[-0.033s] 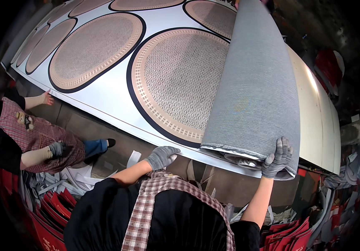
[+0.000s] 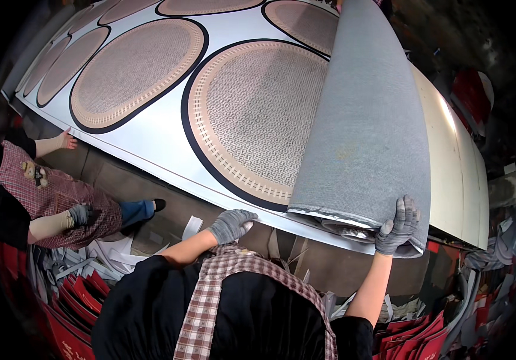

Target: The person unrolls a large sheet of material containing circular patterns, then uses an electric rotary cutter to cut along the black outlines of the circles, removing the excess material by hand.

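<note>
A long white sheet (image 2: 150, 150) fills the upper left and centre of the frame, lying on a table (image 2: 462, 174) whose bare cream top shows at the right. Round woven-look mats with dark rims are printed on the sheet; seven can be counted, some cut by the frame edge, the largest (image 2: 246, 114) in the centre and the next (image 2: 135, 69) to its upper left. The sheet's right end is wound into a grey roll (image 2: 366, 120) running from the top centre down to the lower right, its coiled end facing the lower edge. The right hand (image 2: 397, 225), in a grey glove, grips that end of the roll, fingers curled over its outer layer. The left hand (image 2: 231, 224), also gloved, lies loosely curled at the sheet's near edge, lower centre, holding nothing that can be seen. At the far left another person in a red checked apron (image 2: 60, 201) stands by the table, one bare hand (image 2: 66, 141) at the sheet's edge, one gloved hand (image 2: 81, 214) lower down. Red cut pieces (image 2: 81, 288) are stacked at the lower left and more (image 2: 414, 339) at the lower right; no container shows.
</note>
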The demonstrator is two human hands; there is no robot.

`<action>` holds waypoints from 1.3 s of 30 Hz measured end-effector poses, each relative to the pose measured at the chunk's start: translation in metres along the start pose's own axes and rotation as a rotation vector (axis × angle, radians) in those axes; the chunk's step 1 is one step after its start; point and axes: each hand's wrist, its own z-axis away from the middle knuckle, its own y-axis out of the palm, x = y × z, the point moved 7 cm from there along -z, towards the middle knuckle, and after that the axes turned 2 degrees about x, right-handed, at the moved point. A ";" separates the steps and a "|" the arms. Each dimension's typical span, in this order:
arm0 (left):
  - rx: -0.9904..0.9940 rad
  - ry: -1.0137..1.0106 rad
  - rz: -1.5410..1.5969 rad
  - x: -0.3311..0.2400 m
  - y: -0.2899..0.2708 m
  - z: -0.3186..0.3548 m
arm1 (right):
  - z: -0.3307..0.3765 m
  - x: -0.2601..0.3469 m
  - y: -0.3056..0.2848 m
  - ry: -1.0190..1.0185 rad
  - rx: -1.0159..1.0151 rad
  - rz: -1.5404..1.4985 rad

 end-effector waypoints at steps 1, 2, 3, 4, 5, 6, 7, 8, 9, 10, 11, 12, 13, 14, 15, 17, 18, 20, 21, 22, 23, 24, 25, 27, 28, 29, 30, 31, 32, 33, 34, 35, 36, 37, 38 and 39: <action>-0.004 -0.005 -0.008 0.001 0.000 0.002 | 0.000 -0.001 0.002 -0.007 -0.001 0.003; -0.008 -0.002 -0.018 0.003 0.002 0.003 | 0.001 -0.002 0.003 -0.014 -0.002 0.007; -0.016 0.003 -0.028 0.003 0.003 0.003 | 0.000 -0.003 0.004 -0.018 -0.009 0.007; -0.024 0.007 -0.038 0.002 0.006 0.003 | -0.001 -0.003 0.005 -0.023 -0.015 0.006; -0.007 -0.011 -0.033 0.002 0.010 0.002 | -0.002 -0.002 0.005 -0.028 -0.022 0.005; 0.008 -0.026 -0.031 -0.002 0.011 -0.001 | -0.002 -0.002 0.004 -0.040 -0.022 0.010; 0.021 -0.042 -0.029 -0.007 0.013 -0.005 | -0.003 -0.002 0.003 -0.054 -0.022 0.014; 0.020 -0.049 -0.044 -0.013 0.015 -0.008 | -0.004 -0.002 0.002 -0.068 -0.023 0.017; 0.020 -0.056 -0.057 -0.021 0.017 -0.013 | -0.002 -0.004 0.002 -0.077 -0.017 0.009; 0.020 -0.063 -0.070 -0.029 0.020 -0.018 | -0.001 -0.006 0.002 -0.080 -0.013 0.002; 0.002 -0.086 -0.013 -0.037 0.023 -0.023 | 0.000 -0.007 0.003 -0.084 -0.008 -0.005; -0.017 -0.112 0.042 -0.046 0.024 -0.026 | 0.001 -0.008 0.004 -0.087 -0.003 -0.016; -0.032 -0.138 0.102 -0.057 0.028 -0.030 | 0.003 -0.009 0.004 -0.113 0.020 -0.053; -0.072 -0.133 0.067 -0.070 0.028 -0.037 | 0.005 -0.010 0.003 -0.142 0.037 -0.096; -0.115 -0.132 0.035 -0.087 0.026 -0.043 | 0.006 -0.011 -0.001 -0.176 0.057 -0.144; -0.164 -0.146 0.016 -0.105 0.028 -0.054 | 0.017 -0.006 -0.010 -0.238 0.087 -0.258; -0.237 -0.137 0.019 -0.116 0.026 -0.061 | 0.024 -0.007 -0.017 -0.272 0.104 -0.296; -0.382 -0.120 0.022 -0.139 0.024 -0.073 | 0.043 -0.012 -0.031 -0.340 0.140 -0.371; -0.388 -0.125 0.180 -0.139 0.029 -0.082 | 0.053 -0.015 -0.040 -0.352 0.137 -0.400; -0.418 -0.075 0.142 -0.142 0.033 -0.088 | 0.067 -0.017 -0.050 -0.357 0.133 -0.429; -0.448 -0.026 0.102 -0.143 0.038 -0.092 | 0.078 -0.021 -0.059 -0.362 0.129 -0.458; -0.480 0.025 0.064 -0.150 0.043 -0.096 | 0.087 -0.028 -0.062 -0.332 0.185 -0.622; -0.471 -0.055 0.021 -0.177 0.037 -0.098 | 0.102 -0.042 -0.059 -0.245 0.292 -0.653; -0.443 -0.062 0.112 -0.165 0.050 -0.099 | 0.138 -0.076 -0.055 -0.027 0.354 -0.692; -0.429 -0.062 0.163 -0.157 0.056 -0.101 | 0.155 -0.099 -0.056 0.108 0.312 -0.690; -0.409 -0.078 0.167 -0.149 0.060 -0.102 | 0.177 -0.119 -0.050 0.246 0.268 -0.698; -0.392 -0.098 0.176 -0.140 0.065 -0.104 | 0.200 -0.147 -0.041 0.512 0.232 -0.731; -0.372 -0.114 0.188 -0.136 0.067 -0.105 | 0.217 -0.169 -0.033 0.746 0.171 -0.799; -0.351 -0.130 0.200 -0.132 0.072 -0.105 | 0.234 -0.190 -0.025 0.982 0.108 -0.859; -0.360 -0.119 0.105 -0.145 0.068 -0.105 | 0.225 -0.199 -0.024 0.903 0.032 -0.885; -0.368 -0.098 0.067 -0.158 0.065 -0.101 | 0.212 -0.206 -0.030 0.816 -0.048 -0.912; -0.376 -0.078 0.028 -0.169 0.063 -0.096 | 0.201 -0.210 -0.037 0.729 -0.128 -0.939; -0.382 -0.057 -0.014 -0.177 0.058 -0.095 | 0.200 -0.213 -0.029 0.773 -0.154 -0.893; -0.352 -0.028 -0.083 -0.195 0.053 -0.102 | 0.202 -0.217 -0.024 0.824 -0.188 -0.823; -0.323 0.002 -0.153 -0.215 0.048 -0.106 | 0.205 -0.221 -0.021 0.874 -0.222 -0.753; -0.313 -0.008 -0.250 -0.228 0.037 -0.096 | 0.204 -0.212 -0.006 0.896 -0.190 -0.779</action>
